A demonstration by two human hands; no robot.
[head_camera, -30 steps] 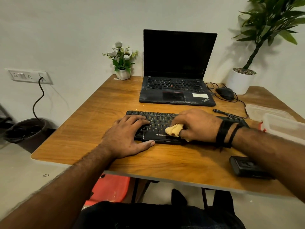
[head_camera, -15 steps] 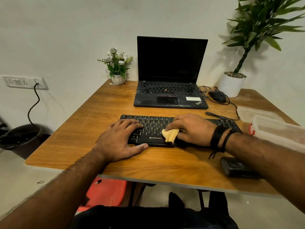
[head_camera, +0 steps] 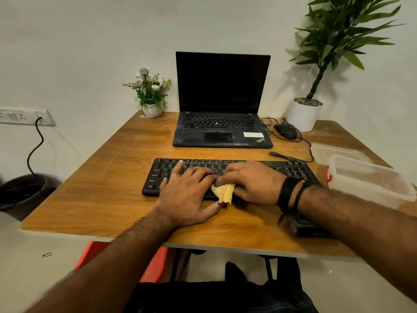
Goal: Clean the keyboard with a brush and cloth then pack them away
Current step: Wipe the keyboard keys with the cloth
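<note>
So a black keyboard is laid flat on the wooden desk, just in front of an open laptop whose screen is dark. The left hand is spread flat over the left half of the keys, fingers straight and apart, thumb stretched out along the near edge onto the desk. No grip there, it's just pressed down.

A yellowish cloth is bunched up and gripped in the right hand, fingers curled round it, at the middle of the keyboard near its front edge. The cloth is poked out on the thumb side of that hand, right between the two hands, and its lower tip is seen touching or nearly touching the left thumb. Black bands are worn on the right wrist.

Off to the right, a clear plastic container and its lid are parked near the desk edge. A mouse and a potted plant are placed behind them, a small flower pot at the back left.
</note>
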